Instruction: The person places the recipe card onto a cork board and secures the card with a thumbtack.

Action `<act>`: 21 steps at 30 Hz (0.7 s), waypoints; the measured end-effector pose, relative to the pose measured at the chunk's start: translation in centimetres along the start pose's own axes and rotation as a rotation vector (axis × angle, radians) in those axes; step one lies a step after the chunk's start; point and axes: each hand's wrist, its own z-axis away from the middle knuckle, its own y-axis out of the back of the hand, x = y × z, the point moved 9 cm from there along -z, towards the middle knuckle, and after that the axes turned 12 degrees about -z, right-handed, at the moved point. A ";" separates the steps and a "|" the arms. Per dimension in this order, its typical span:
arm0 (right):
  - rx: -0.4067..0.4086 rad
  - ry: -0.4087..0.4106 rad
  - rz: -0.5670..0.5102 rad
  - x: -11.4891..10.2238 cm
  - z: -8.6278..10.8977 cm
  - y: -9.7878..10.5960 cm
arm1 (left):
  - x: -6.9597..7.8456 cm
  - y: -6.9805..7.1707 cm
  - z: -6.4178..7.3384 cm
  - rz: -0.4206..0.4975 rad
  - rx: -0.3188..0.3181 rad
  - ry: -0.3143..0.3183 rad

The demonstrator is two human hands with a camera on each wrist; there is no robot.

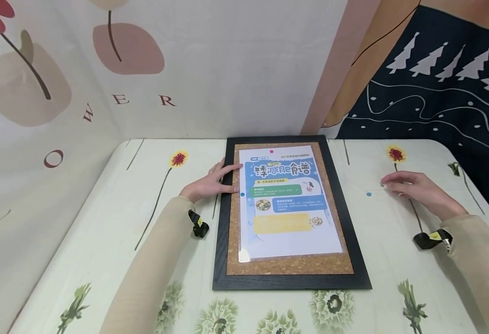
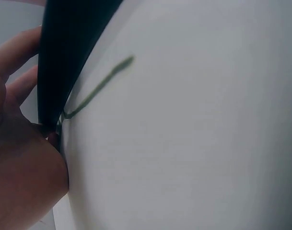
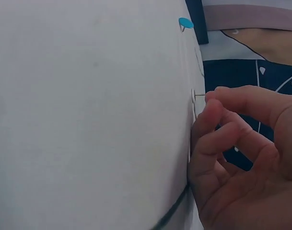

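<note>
A black-framed cork board [image 1: 292,269] lies on the table, with a printed poster sheet [image 1: 294,246] on it. A pink thumbtack [image 1: 271,151] sits at the sheet's top, and a blue thumbtack [image 1: 242,194] at its left edge. My left hand [image 1: 209,184] rests over the frame's left side, fingers spread and fingertips at the sheet's left edge. Right of the board, my right hand [image 1: 413,188] pinches the pin of a white-headed thumbtack [image 3: 193,96] between thumb and index finger. Another blue thumbtack [image 1: 369,194] lies on the table, point up in the right wrist view.
A pale flower-printed cloth [image 1: 177,287] covers the table. Behind stands a light curtain [image 1: 236,83] with printed shapes and letters, and a dark tree-patterned cloth [image 1: 436,102] hangs at the right. Black wrist cameras [image 1: 200,227] are strapped at both sleeves.
</note>
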 end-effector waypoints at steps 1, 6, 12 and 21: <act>0.002 -0.003 0.000 0.1 -0.1 0.0 | 0.0 0.0 0.0 -0.001 0.000 0.001; 0.016 0.010 0.010 0.1 -0.4 -0.1 | 0.0 0.0 0.0 0.005 0.000 -0.006; 0.006 -0.020 0.004 0.4 -0.6 0.0 | 0.0 0.0 0.0 0.017 -0.002 -0.002; 0.021 -0.041 -0.017 0.7 -0.8 0.0 | -0.2 0.0 -0.1 0.018 0.000 -0.003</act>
